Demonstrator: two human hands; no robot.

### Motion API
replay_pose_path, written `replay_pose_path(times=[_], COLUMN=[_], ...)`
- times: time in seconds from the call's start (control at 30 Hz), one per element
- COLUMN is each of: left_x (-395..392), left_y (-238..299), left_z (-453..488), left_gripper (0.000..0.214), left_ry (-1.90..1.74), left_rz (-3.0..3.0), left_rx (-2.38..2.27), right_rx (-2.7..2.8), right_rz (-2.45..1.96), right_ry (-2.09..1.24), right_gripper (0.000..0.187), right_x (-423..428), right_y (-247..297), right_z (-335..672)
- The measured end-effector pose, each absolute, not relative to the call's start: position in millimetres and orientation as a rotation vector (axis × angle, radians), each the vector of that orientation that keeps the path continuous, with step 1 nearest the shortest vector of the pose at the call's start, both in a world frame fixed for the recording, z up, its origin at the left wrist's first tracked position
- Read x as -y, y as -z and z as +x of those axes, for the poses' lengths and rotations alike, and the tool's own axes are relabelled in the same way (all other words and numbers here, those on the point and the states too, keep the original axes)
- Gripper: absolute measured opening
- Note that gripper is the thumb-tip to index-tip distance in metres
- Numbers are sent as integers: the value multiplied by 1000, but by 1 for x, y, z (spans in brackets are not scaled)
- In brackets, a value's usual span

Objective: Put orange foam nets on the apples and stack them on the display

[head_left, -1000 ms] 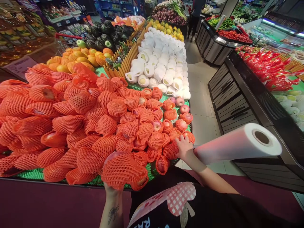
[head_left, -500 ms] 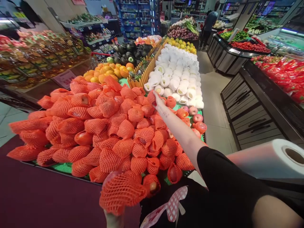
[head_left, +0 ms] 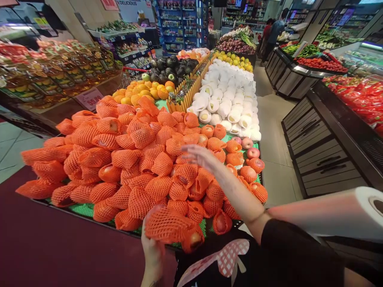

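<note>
My left hand (head_left: pixel 153 248) is wrapped round an apple in an orange foam net sleeve (head_left: pixel 166 225), held low at the front edge of the fruit display. Another sleeved apple sits right against it, its open sleeve end facing me. My right hand (head_left: pixel 201 156) hovers over the middle of the pile, fingers stretched out and nothing in them. Beneath and around it lie many sleeved apples (head_left: pixel 143 137), heaped highest on the left. A few bare apples (head_left: pixel 253 153) rest at the right edge, on green matting (head_left: pixel 80 209).
Behind the pile are white-wrapped fruits (head_left: pixel 227 99) and oranges (head_left: pixel 143 91), split by a small wooden fence (head_left: pixel 182 101). A plastic bag roll (head_left: pixel 323 213) stands close on my right. Across the aisle (head_left: pixel 271 131) is a dark cabinet (head_left: pixel 314 139). Two people stand far back.
My right hand has drawn back from a sleeved apple near the fence and opened over the middle of the pile. My left hand has risen slightly and moved right with its apple.
</note>
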State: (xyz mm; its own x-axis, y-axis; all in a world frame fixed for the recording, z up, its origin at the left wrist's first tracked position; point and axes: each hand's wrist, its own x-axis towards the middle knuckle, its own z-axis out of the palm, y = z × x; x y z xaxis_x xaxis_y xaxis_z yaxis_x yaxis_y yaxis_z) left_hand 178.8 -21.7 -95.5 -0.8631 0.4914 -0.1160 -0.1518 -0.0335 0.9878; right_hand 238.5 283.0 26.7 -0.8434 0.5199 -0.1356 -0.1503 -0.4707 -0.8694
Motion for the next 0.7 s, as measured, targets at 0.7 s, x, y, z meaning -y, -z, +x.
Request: replay_pose_path(times=[0.7], left_x=[-27], left_y=[50], left_z=[279], left_gripper=[65], left_ry=[-1574], left_rz=[1091], left_rx=[-1466], right_rx=[1534], right_rz=[-585], right_ry=[-1756], right_gripper=[33], right_x=[-117], right_y=[16], right_z=[464])
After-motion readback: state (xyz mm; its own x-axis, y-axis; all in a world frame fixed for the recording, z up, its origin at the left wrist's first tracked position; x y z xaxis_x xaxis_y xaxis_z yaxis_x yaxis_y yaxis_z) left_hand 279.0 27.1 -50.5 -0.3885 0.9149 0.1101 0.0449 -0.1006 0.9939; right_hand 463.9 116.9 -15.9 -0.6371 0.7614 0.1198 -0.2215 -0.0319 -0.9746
